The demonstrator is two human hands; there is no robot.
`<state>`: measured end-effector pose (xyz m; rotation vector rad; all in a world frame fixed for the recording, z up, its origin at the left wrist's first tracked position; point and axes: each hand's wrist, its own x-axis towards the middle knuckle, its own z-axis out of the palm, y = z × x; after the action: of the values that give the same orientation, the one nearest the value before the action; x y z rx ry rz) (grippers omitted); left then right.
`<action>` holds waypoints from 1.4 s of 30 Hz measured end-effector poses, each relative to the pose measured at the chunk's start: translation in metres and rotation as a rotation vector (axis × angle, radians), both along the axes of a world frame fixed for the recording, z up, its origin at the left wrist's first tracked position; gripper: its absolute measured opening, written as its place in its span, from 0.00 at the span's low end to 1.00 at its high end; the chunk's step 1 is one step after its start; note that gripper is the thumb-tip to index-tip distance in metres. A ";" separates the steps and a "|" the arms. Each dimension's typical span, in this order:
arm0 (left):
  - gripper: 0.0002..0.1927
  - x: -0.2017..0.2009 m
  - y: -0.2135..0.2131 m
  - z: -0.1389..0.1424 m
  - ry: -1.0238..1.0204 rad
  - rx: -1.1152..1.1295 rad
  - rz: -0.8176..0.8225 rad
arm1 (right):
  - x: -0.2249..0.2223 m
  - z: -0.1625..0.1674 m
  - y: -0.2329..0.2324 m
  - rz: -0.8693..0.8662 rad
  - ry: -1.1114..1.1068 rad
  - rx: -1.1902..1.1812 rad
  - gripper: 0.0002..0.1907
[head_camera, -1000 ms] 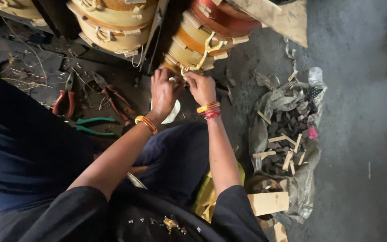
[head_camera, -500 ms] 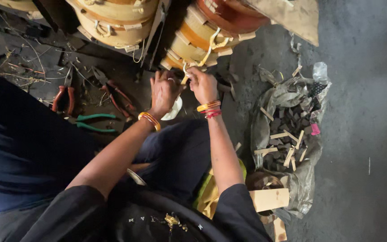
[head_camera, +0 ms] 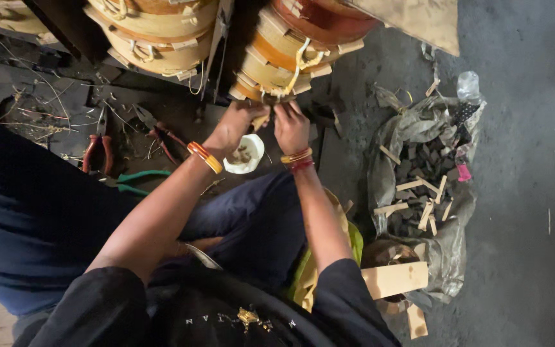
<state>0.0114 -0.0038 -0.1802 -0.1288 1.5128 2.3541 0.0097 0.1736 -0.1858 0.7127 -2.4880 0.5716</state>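
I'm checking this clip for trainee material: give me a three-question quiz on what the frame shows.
1. True or false: both hands, the left hand and the right hand, are at the lower edge of the wound coil.
2. What lies directly below the hands on the floor? A) a white bowl B) a hammer C) a glove
3. Fill in: the open sack on the person's right holds small pieces of ____.

Key: 1 true; 2 A; 3 wood (dark and pale wood pieces).
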 end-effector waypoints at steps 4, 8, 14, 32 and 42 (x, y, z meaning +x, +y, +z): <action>0.13 -0.008 0.001 -0.003 -0.148 0.180 0.195 | 0.003 0.002 -0.018 -0.127 -0.001 -0.129 0.09; 0.11 -0.002 0.012 -0.009 0.055 0.161 0.152 | 0.002 0.014 -0.028 -0.241 -0.287 -0.280 0.04; 0.07 -0.013 0.026 0.002 0.069 -0.033 0.372 | 0.002 0.016 -0.039 -0.239 -0.366 -0.859 0.09; 0.21 0.020 0.021 -0.011 0.123 0.100 0.347 | 0.002 0.034 -0.034 -0.146 -0.530 -0.230 0.08; 0.13 0.005 -0.023 0.006 0.798 -0.843 0.187 | 0.009 0.027 -0.036 -0.212 -0.566 -0.348 0.07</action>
<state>0.0165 -0.0264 -0.1740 0.5557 2.8984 1.7751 0.0185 0.1378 -0.1589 0.1567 -2.7980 1.2207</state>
